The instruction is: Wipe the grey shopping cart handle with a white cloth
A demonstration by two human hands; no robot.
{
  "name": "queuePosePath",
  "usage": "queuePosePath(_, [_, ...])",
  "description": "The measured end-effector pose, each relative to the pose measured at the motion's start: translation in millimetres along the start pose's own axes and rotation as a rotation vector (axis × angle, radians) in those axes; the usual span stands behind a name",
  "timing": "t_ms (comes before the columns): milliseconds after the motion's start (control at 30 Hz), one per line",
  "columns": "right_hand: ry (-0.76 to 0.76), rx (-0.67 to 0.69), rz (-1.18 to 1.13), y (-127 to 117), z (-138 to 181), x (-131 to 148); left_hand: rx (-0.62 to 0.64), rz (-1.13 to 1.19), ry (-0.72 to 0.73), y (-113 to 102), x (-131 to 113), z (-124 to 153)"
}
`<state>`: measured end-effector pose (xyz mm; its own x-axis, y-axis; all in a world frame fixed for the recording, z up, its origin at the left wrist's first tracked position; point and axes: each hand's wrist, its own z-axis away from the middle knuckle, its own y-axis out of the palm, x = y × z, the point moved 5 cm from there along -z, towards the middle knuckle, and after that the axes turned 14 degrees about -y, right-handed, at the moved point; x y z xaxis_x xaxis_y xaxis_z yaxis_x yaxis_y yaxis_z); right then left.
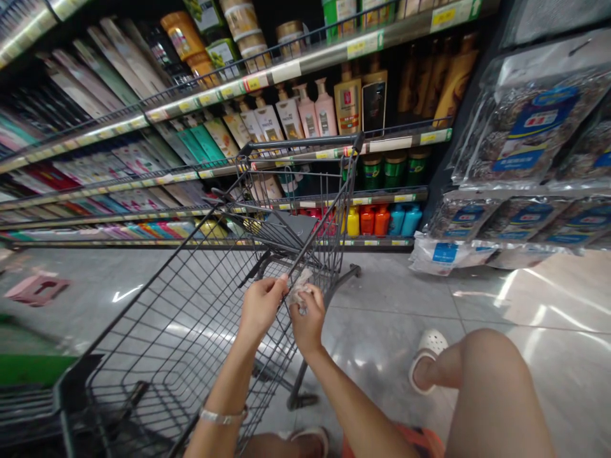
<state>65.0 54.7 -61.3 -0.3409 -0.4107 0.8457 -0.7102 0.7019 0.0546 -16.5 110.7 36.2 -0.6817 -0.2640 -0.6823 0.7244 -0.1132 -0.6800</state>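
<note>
A dark wire shopping cart (pixel 191 305) stands in front of me in a shop aisle. Both my hands are at its right side wall. My left hand (pixel 261 304) is closed, its fingertips pinching at the wire by a small crumpled whitish cloth or wipe (pixel 300 287). My right hand (pixel 308 318) is closed around that cloth and presses it against the cart's wire. A silver bracelet (pixel 222 416) sits on my left wrist. My bare knee (pixel 491 375) and a white clog (pixel 427 353) show at the right.
Shelves (pixel 286 70) of bottles, boxes and jars run behind the cart. Bagged goods (pixel 529 127) hang and lie at the right. A pink step stool (pixel 35 287) stands on the grey tiled floor at the left. A green-edged fixture (pixel 28 369) is at lower left.
</note>
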Motion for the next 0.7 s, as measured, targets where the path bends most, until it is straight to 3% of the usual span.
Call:
queuePosePath(267, [0.190, 0.111, -0.032, -7, 40, -31, -0.005, -0.018, 0.018, 1, -4, 1])
queuePosePath(467, [0.681, -0.094, -0.215, -9, 59, -64, -0.036, -0.071, 0.007, 0, -7, 3])
queuePosePath(600, [0.865, -0.177, -0.266, 2, 58, -72, -0.047, -0.101, 0.034, 0, -11, 6])
queuePosePath(700, [0.932, -0.220, -0.321, 8, 39, -71, -0.071, -0.134, 0.049, 1, -13, 8])
